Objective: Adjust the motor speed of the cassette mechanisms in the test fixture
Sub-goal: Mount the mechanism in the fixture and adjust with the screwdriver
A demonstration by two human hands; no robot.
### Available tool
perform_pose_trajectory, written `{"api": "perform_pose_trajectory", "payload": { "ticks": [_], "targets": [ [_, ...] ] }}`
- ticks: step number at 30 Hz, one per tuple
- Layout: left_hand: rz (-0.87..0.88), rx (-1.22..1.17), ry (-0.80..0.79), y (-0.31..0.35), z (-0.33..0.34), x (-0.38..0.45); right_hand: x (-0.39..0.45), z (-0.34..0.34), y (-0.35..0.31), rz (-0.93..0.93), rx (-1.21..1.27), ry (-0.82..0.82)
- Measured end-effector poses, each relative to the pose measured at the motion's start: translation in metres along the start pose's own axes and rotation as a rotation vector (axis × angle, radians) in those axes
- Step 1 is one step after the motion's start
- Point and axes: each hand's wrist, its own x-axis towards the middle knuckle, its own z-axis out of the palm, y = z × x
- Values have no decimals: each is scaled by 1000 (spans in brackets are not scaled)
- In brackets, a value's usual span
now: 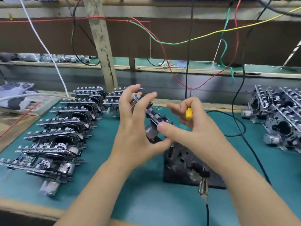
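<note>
A cassette mechanism [156, 119] with a silver motor [150, 132] is held tilted in the air above the black test fixture [184, 165]. My left hand [133, 128] grips it, fingers spread over its top edge and thumb under the motor. My right hand [190, 126] holds a yellow-handled screwdriver [189, 113] in its curled fingers, and its thumb presses the mechanism's lower edge. The screwdriver's tip is hidden behind my hand.
A row of several cassette mechanisms [65, 128] leans on the green mat [114, 185] at the left. Another pile of mechanisms [280, 119] lies at the right. A connector clip [203, 187] and black cable [236, 124] sit by the fixture. Coloured wires hang overhead.
</note>
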Motion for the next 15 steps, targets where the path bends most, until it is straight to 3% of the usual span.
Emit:
{"api": "perform_pose_trajectory", "payload": {
  "ticks": [3, 7, 9, 11, 13, 15],
  "targets": [
    [255, -82, 41, 26, 10, 6, 2, -22, -2, 64, 86, -151],
    [280, -248, 17, 37, 20, 8, -5, -48, -2, -1, -22, -143],
    [165, -273, -147, 29, 16, 8, -4, -66, 2, -29, -288, -67],
    [-29, -222, -403, 17, 8, 8, -1, -81, 8, -34, -551, -110],
    [-129, -117, -634, 6, 7, 7, 1, -87, 17, 0, -666, -212],
    [-192, -53, -764, 1, 10, 8, 2, -83, 27, 28, -673, -284]
  ]
}}
